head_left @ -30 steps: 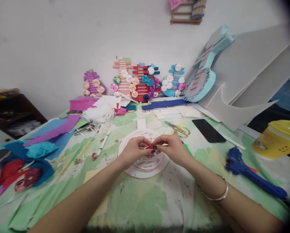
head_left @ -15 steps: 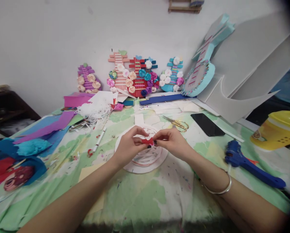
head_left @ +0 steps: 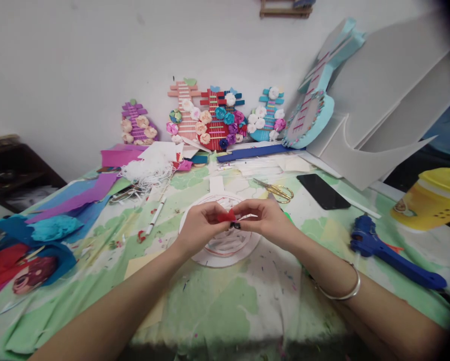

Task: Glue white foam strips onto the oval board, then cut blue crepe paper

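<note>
My left hand (head_left: 197, 228) and my right hand (head_left: 273, 221) meet at the middle of the table, fingertips nearly together. Pinched between them is a small red piece of paper (head_left: 227, 216), partly covered by the fingers. A thin pale edge shows by the right fingers; I cannot make out what it is. Beneath both hands lies a white round cutout (head_left: 217, 261) with a red outline and a pale strip sticking out at its far side. Gold-handled scissors (head_left: 281, 192) lie just beyond my right hand.
To the right are a black phone (head_left: 323, 191), a blue glue gun (head_left: 394, 258) and a yellow bucket (head_left: 431, 200). On the left lie a marker (head_left: 156, 215), white string (head_left: 147, 170) and coloured paper (head_left: 78, 198). Several decorated paper instruments (head_left: 214, 118) lean against the wall.
The fingers have shifted around the red paper, and it now sits slightly further left and more folded. The right fingers have changed their pinch. The view has moved a little.
</note>
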The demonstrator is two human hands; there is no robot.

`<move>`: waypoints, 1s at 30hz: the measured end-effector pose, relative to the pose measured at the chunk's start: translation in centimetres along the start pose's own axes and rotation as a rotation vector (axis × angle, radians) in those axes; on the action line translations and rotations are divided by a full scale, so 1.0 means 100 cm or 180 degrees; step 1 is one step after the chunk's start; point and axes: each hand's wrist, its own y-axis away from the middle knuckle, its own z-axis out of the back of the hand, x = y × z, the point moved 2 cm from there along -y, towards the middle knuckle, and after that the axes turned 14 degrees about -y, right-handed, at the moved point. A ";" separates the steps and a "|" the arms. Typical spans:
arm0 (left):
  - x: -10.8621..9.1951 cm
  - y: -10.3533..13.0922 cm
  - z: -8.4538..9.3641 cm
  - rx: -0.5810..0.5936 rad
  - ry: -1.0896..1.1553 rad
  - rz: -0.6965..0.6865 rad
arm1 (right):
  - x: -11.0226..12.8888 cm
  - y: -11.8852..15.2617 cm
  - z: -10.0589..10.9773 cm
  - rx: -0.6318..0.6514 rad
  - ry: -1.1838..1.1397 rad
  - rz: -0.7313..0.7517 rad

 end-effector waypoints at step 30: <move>0.003 0.001 0.001 -0.0198 0.0369 0.0358 | 0.005 0.009 -0.004 0.0229 0.2181 0.2091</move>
